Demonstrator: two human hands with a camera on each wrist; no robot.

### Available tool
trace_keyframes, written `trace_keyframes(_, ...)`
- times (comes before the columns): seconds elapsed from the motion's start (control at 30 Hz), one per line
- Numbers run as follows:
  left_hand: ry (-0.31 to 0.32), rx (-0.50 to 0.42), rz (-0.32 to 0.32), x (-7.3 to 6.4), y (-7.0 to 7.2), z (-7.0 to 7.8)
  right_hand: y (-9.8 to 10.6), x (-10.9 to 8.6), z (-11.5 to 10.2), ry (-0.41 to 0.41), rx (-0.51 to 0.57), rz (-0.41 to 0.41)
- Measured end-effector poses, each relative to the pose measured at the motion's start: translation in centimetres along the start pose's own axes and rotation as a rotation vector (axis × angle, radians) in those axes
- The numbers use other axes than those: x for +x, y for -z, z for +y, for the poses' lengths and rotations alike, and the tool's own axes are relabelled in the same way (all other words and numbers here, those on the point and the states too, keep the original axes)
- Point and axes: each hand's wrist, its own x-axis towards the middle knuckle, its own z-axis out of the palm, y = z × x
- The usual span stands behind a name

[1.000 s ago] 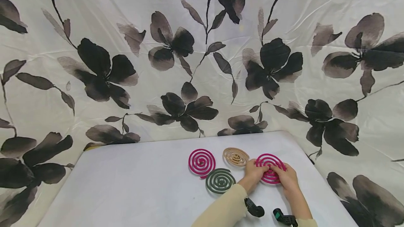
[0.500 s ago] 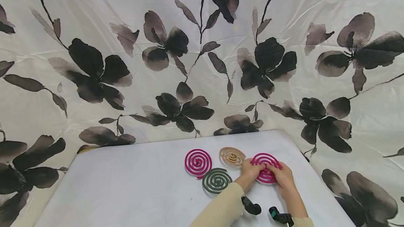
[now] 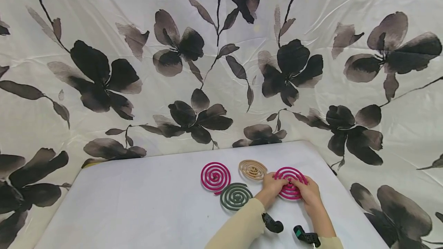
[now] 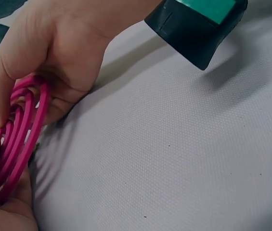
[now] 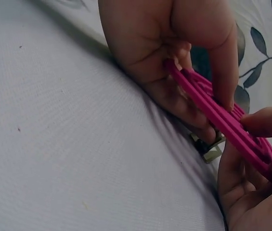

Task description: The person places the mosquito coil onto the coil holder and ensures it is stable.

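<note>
Both hands hold a pink mosquito coil (image 3: 290,192) raised at the right of the table. My left hand (image 3: 271,185) grips its left edge and my right hand (image 3: 311,193) its right edge, thumbs over the middle. In the left wrist view, the coil (image 4: 38,122) is seen nearly edge-on, with fingers behind it. The right wrist view shows the coil (image 5: 227,127) slightly above the table, casting a shadow. A small olive-green piece (image 5: 213,154) shows beneath it, mostly hidden. Left of the hands lie another pink coil (image 3: 215,176), a green coil (image 3: 237,196) and a tan coil (image 3: 253,169).
The white tabletop (image 3: 138,199) extends to the left. Behind it hangs a floral cloth (image 3: 221,57). Black devices sit on the left wrist (image 3: 273,224) and right wrist (image 3: 306,235). My left sleeve (image 3: 238,226) passes close to the green coil.
The head view has shifted, so everything appears slightly further left and higher. Both hands keep their hold on the pink coil, and the other coils lie as before.
</note>
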Motion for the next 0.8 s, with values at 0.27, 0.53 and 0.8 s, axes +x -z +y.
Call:
trace_keyframes(0.27, 0.003, 0.0, -0.013, 0.13, -0.1, -0.25, 0.14, -0.35, -0.06, -0.004, 0.028, -0.003)
trace_keyframes(0.53, 0.007, 0.002, -0.009, 0.14, 0.05, -0.19, -0.25, -0.39, -0.03, -0.002, 0.019, 0.001)
trace_keyframes(0.8, 0.007, 0.006, -0.009, -0.07, 0.11, -0.01, -0.18, -0.32, 0.19, 0.005, -0.02, 0.02)
